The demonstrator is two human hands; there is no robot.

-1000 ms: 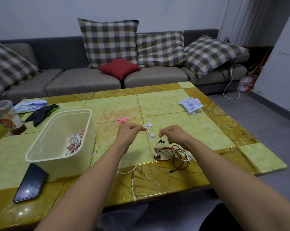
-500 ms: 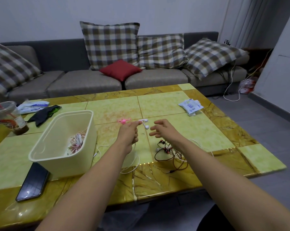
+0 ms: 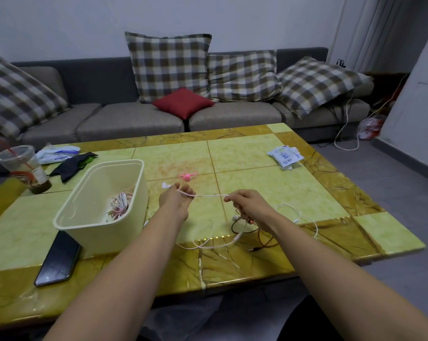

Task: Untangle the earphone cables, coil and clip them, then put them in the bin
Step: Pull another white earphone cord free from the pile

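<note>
a moment before, my hands sat close together over the buds, the right one's fingers spread and holding nothing. then they drew apart. my left hand (image 3: 177, 201) kept the bud end, fingers curled on the cord, with the white earbuds (image 3: 165, 185) poking out past them. my right hand (image 3: 247, 205) had closed thumb and forefinger on the white earphone cable (image 3: 210, 195), so a straight run stretched between the two pinches. (the rest trailed in a loose loop toward the near edge of the table (image 3: 257, 188), passing the red-and-black tangle (image 3: 247, 226) under my right wrist.) that read to me as a first length pulled free, enough to start coiling. the pink clip (image 3: 188, 175) lay just beyond my left hand, untouched. the cream bin (image 3: 104, 232) stood to the left with one coiled set (image 3: 120, 205) already inside. this cable was not in it yet.
</note>
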